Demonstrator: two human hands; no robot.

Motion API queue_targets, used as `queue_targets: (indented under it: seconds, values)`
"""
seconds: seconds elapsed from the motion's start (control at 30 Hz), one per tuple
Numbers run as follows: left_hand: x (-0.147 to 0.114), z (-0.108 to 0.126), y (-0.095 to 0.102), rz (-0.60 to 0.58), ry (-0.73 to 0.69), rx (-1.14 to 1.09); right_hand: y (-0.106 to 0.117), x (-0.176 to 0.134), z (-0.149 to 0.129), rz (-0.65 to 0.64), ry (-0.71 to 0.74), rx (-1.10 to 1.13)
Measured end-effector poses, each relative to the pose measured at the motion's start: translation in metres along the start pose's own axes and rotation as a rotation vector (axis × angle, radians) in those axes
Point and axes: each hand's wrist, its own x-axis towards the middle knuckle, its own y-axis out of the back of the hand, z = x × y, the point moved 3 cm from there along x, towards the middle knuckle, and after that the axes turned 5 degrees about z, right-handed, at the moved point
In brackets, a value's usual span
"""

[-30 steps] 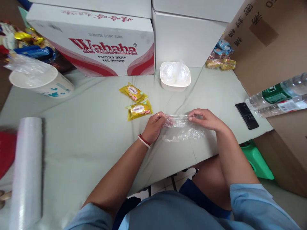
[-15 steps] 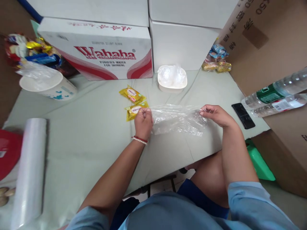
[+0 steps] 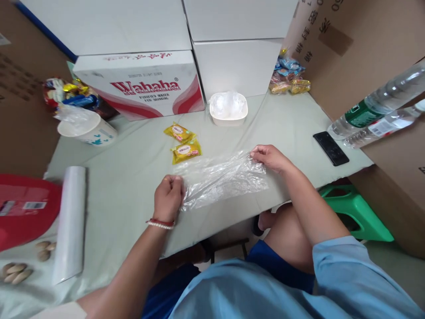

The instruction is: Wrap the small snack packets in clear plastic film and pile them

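Note:
A clear, crinkled plastic bag (image 3: pixel 222 181) is stretched between my two hands, low over the table near its front edge. My left hand (image 3: pixel 168 195) pinches its left end, fingers curled. At the upper right corner my right hand (image 3: pixel 268 157) grips it between thumb and fingers. Just beyond the bag lie two yellow wrapped snacks, one snack (image 3: pixel 186 151) nearer and the other snack (image 3: pixel 179 132) behind it, their edges close together. Farther back stands a white tub (image 3: pixel 229 116) with crumpled clear plastic inside.
A white Wahaha carton (image 3: pixel 142 88) stands at the back. Left are a paper bucket (image 3: pixel 88 128), a plastic roll (image 3: pixel 70 226), a red package (image 3: pixel 26 208) and several nuts (image 3: pixel 16 271). A phone (image 3: pixel 331 148) and water bottles (image 3: pixel 368 110) lie right, above a green stool (image 3: pixel 361 217).
Both hands have shifted left, the left one also toward the table's front edge. The bag between them is spread wider and slants now. The camera view has turned slightly.

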Motion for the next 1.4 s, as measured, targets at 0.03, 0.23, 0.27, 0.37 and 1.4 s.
queue_targets:
  seconds: [0.03, 0.23, 0.27, 0.37, 1.4]
  values:
    - [-0.005, -0.01, 0.006, 0.03, -0.002, 0.062, -0.007, 0.0, 0.001, -0.011, 0.019, -0.045]
    - [-0.018, 0.003, 0.028, 0.345, -0.468, 0.288, -0.037, 0.003, 0.001, -0.049, 0.13, -0.286]
    - [-0.018, 0.012, 0.024, 0.324, -0.565, 0.304, -0.039, 0.003, 0.0, -0.055, 0.143, -0.308]
    - [-0.013, 0.031, -0.003, 0.094, -0.702, 0.415, -0.042, 0.002, 0.0, -0.077, 0.168, -0.358]
    - [-0.038, 0.035, -0.034, 0.172, -0.835, 0.428, -0.094, -0.043, -0.016, -0.189, 0.679, -0.556]
